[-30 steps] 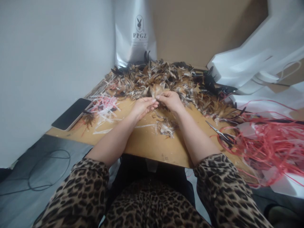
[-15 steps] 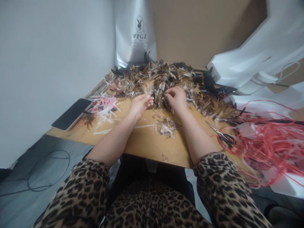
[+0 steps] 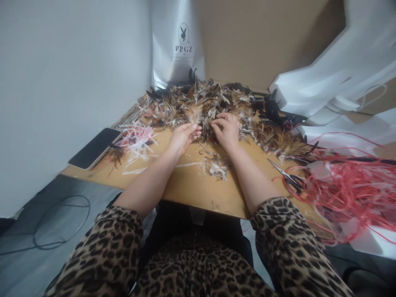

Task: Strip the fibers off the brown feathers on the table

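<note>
My left hand (image 3: 185, 137) is closed, its thumb and fingertips pinching the base of a small tan feather bunch (image 3: 193, 113) that fans upward. Beside it, my right hand (image 3: 227, 130) rests at the front of a heap of brown, tan and black feathers (image 3: 232, 97). The thumb and index finger of that hand are a little apart, and I make out nothing between them. Below and between both hands, a small clump of loose feathers (image 3: 216, 168) lies on the tan tabletop (image 3: 198, 194).
On the left are a phone (image 3: 94, 148) and a pile of pink and white strips (image 3: 137, 138). Scissors (image 3: 289, 175) lie to the right, beside tangled red strings (image 3: 349, 194). A silver bag (image 3: 177, 66) stands behind the heap; white paper bags (image 3: 321, 88) are at the right.
My right hand has shifted slightly left toward the left hand, its thumb and index finger parting. The left hand keeps its pinch on the feather bunch, almost still.
</note>
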`<act>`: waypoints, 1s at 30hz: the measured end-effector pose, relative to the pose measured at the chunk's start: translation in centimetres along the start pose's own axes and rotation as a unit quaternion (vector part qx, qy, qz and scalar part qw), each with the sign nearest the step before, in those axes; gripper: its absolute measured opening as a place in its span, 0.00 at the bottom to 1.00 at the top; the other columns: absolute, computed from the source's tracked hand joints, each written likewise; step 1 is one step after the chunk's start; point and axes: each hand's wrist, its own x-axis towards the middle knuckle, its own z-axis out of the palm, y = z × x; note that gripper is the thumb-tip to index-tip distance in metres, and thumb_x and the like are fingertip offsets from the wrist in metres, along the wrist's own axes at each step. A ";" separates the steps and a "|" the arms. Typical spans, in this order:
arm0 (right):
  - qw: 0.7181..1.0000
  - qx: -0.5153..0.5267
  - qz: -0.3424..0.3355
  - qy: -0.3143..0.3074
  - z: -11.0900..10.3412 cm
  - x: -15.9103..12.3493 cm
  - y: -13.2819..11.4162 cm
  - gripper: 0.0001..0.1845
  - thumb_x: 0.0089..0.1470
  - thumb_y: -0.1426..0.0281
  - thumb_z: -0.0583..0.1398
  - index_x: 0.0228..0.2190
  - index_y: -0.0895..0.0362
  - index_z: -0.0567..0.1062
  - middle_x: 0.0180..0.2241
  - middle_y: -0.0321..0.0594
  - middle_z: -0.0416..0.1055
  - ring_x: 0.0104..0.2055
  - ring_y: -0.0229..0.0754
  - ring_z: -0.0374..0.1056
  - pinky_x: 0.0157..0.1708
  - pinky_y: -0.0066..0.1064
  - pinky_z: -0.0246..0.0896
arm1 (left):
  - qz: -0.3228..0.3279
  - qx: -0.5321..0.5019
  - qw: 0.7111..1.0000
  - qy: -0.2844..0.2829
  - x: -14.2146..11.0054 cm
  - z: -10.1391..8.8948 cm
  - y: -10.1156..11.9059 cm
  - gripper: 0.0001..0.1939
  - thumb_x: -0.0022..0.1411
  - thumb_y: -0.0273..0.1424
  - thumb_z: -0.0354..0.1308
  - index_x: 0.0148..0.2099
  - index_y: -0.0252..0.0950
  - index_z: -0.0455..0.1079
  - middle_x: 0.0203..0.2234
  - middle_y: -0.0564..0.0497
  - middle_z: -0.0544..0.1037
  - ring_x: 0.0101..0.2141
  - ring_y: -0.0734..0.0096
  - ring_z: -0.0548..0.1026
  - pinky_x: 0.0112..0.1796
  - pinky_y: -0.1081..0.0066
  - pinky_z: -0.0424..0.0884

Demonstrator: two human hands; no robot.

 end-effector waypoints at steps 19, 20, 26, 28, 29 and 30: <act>0.894 0.423 0.141 0.039 -1.6 1.6 -0.8 0.13 0.50 0.59 0.61 0.26 0.56 0.72 0.30 0.39 0.74 0.37 0.41 0.71 0.40 0.35 0.66 | 0.006 0.000 1.000 -0.002 0.0 0.1 0.2 0.03 0.56 0.24 0.61 0.33 0.30 0.70 0.29 0.49 0.79 0.25 0.81 0.75 0.25 0.82 0.67; 0.862 0.478 0.170 0.025 -2.3 1.8 -1.0 0.14 0.49 0.58 0.62 0.26 0.56 0.71 0.29 0.38 0.74 0.35 0.40 0.71 0.36 0.32 0.67 | 0.005 -0.002 1.000 -0.002 0.0 0.1 0.2 0.02 0.56 0.24 0.61 0.34 0.30 0.71 0.30 0.49 0.80 0.25 0.81 0.75 0.25 0.82 0.67; 0.748 0.609 0.255 -0.069 -4.5 2.0 -1.5 0.20 0.41 0.58 0.68 0.25 0.57 0.67 0.28 0.37 0.76 0.28 0.34 0.73 0.23 0.21 0.65 | -0.023 -0.013 0.999 -0.034 0.0 0.1 0.3 0.02 0.56 0.23 0.61 0.34 0.30 0.71 0.35 0.47 0.81 0.28 0.80 0.77 0.27 0.82 0.69; 0.734 0.618 0.271 -0.076 -4.4 2.0 -1.5 0.19 0.41 0.59 0.68 0.25 0.57 0.67 0.28 0.37 0.76 0.26 0.33 0.73 0.21 0.20 0.64 | -0.044 -0.010 0.997 -0.062 -0.1 0.1 0.3 0.01 0.57 0.23 0.60 0.34 0.30 0.71 0.35 0.46 0.81 0.28 0.80 0.77 0.27 0.82 0.69; 0.728 0.620 0.281 -0.077 -4.3 2.0 -1.5 0.19 0.42 0.60 0.68 0.25 0.58 0.67 0.27 0.36 0.76 0.25 0.33 0.72 0.21 0.20 0.64 | -0.053 -0.008 0.996 -0.075 -0.2 0.1 0.3 0.01 0.58 0.23 0.59 0.34 0.30 0.72 0.35 0.45 0.81 0.28 0.79 0.77 0.27 0.82 0.70; 0.724 0.621 0.291 -0.077 -4.1 2.0 -1.5 0.18 0.43 0.61 0.68 0.25 0.58 0.66 0.26 0.36 0.76 0.25 0.33 0.72 0.20 0.19 0.63 | -0.061 -0.006 0.994 -0.086 -0.2 0.1 0.3 0.01 0.58 0.22 0.59 0.34 0.29 0.72 0.34 0.45 0.81 0.28 0.79 0.77 0.27 0.82 0.70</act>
